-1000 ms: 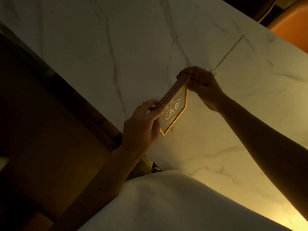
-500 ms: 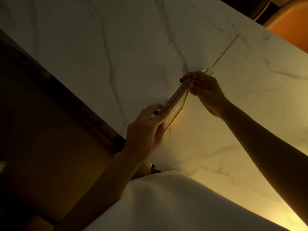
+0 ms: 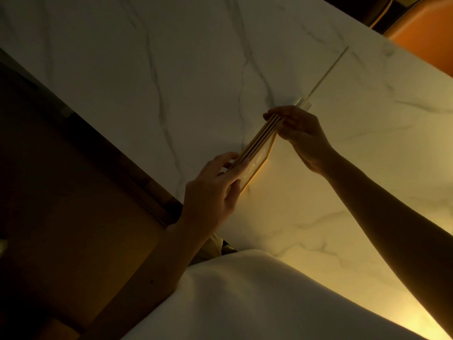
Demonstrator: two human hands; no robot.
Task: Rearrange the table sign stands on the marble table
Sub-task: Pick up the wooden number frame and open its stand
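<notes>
the left hand (image 3: pixel 210 192) pinches the near end of a thin stack of gold-framed flat table sign stands (image 3: pixel 255 149); the right hand (image 3: pixel 301 136) grips the far end. the stack sits edge-up over the white veined marble table (image 3: pixel 147 69), its long axis running from near left to far right. a clear acrylic stand (image 3: pixel 304 104) lies just behind the right hand's fingers, partly hidden. an orange chair (image 3: pixel 424 42) is cut off top right. the sign's lettering is too dim to read.
</notes>
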